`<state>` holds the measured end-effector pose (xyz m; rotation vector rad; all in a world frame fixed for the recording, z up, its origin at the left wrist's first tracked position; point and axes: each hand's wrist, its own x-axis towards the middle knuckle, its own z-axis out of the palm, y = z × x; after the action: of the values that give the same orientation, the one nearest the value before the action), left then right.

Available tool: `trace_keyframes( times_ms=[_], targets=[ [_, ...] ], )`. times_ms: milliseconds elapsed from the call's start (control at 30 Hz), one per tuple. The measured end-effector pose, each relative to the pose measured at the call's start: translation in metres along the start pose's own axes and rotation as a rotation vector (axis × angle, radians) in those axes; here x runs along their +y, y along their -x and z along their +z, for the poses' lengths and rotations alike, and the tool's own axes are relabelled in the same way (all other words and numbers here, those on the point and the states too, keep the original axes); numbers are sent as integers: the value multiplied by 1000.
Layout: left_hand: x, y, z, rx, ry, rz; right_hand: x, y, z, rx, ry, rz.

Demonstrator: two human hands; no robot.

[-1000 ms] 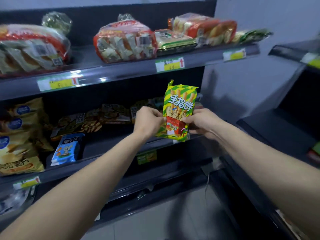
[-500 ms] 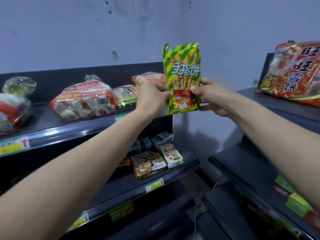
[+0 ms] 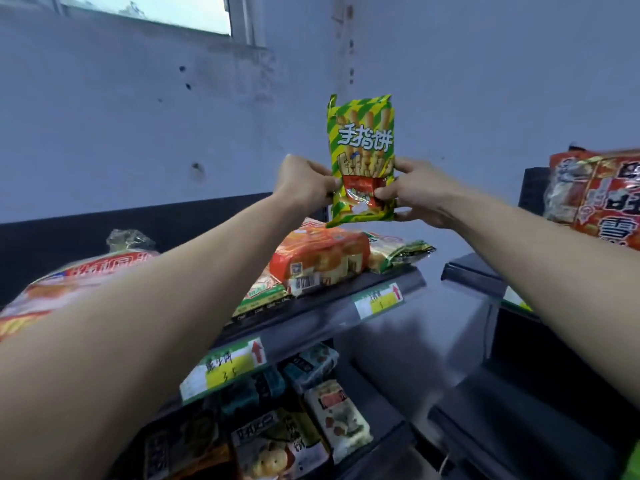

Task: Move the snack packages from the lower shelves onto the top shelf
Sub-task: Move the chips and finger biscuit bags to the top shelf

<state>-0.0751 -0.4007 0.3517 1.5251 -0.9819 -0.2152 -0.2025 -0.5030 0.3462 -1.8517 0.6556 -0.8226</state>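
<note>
The striped snack packet point(image 3: 360, 133) has come up again since half a second ago. Then it sat level with the goods on the top shelf point(image 3: 332, 311). Now it rides above them against the bare wall point(image 3: 138, 116), and my view has tipped up with it.

Nearest me, both bare forearms reach forward. The left hand point(image 3: 304, 188) clamps the packet's left edge, fingers curled behind and thumb on the front. The right hand point(image 3: 419, 195) pinches the right edge the same way, thumb pressed on the red panel. Both grips sit on the lower half.

The packet stands upright in the air over the right end of the top shelf. It's glossy film with green and yellow diagonal stripes, white characters, printed biscuit sticks in a red carton and a crimped flat seal along the top. Its bottom edge hangs just over an orange pack point(image 3: 322, 258); I can't tell whether they touch.

That orange pack is puffy, shiny plastic, lying flat on the dark shelf. The shelf's front rail carries a white and yellow price label point(image 3: 379, 301). Below it, small flat packs point(image 3: 336, 417) lie on a lower shelf. At far right, a big red crinkled bag point(image 3: 599, 199) sits on a second rack. Beyond everything, the wall is scuffed, with a window point(image 3: 149, 8) at the top.
</note>
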Motion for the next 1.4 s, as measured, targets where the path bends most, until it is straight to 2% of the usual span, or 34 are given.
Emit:
trace_keyframes(
  times_ms=[300, 433, 700, 867, 1033, 1200, 1400],
  targets=[
    [-23, -74, 20, 21, -50, -37, 21, -96, -1, -39, 38, -16],
    [-42, -102, 35, -10, -121, -82, 42, -137, -8, -45, 152, -13],
    [-78, -136, 65, -198, -549, -73, 101, -190, -19, -205, 250, 99],
    [-86, -140, 58, -274, -725, -132, 118, -205, -5, -402, 136, 134],
    [-89, -140, 38, -233, -855, -167, 106, -208, 17, -460, 214, 74],
    [-93, -136, 8, -188, -945, -218, 92, -203, 47, -559, 127, 111],
    [-95, -131, -19, -91, -851, -247, 80, -201, 74, -600, 93, 111]
  ],
)
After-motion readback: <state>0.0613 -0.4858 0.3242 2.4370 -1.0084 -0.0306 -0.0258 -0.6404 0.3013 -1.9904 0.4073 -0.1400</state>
